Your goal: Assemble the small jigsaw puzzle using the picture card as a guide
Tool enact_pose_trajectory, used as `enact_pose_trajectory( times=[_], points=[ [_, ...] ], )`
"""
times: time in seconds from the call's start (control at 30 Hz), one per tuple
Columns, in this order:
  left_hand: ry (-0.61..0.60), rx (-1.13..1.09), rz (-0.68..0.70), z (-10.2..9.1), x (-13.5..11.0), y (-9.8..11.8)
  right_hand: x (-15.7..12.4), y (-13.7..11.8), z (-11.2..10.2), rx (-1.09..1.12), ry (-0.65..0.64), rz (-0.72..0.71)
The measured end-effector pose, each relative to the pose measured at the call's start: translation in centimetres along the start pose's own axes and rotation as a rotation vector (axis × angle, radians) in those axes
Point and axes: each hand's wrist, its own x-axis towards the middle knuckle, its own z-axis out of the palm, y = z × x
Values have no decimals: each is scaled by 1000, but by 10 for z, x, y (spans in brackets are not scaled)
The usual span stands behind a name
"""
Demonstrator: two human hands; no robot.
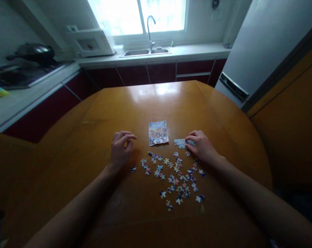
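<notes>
My right hand (202,146) rests at the right part of a small joined strip of jigsaw puzzle (180,143), thumb and fingers brought together over a puzzle piece there. The fingers partly cover that piece. My left hand (120,151) hovers over the table to the left, its fingers loosely bent, thumb and forefinger apart, with nothing between them. Between the hands lies a colourful printed picture sheet (158,132) with cartoon figures. Nearer to me, many loose jigsaw pieces (166,161) are scattered, and one dark piece (133,169) sits apart at the left.
Everything lies on a rounded wooden table (114,110). Beyond it are a counter with a double sink (136,52), a tap (150,31) and a white microwave (93,43). A pan (34,51) stands on the stove at left; a fridge (264,44) is at right.
</notes>
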Motion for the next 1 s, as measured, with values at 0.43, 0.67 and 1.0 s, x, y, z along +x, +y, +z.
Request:
enact_pose_trajectory(
  times=[0.43, 0.67, 1.0],
  points=[
    [-70, -152, -203, 9, -2, -15, 5, 5, 2, 55, 21, -17],
    [-87, -179, -222, 8, -3, -13, 2, 5, -13, 99, 80, 56],
    [-107, -192, -218, 8, -3, -15, -25, -34, -35, 81, -359, 39]
  ],
)
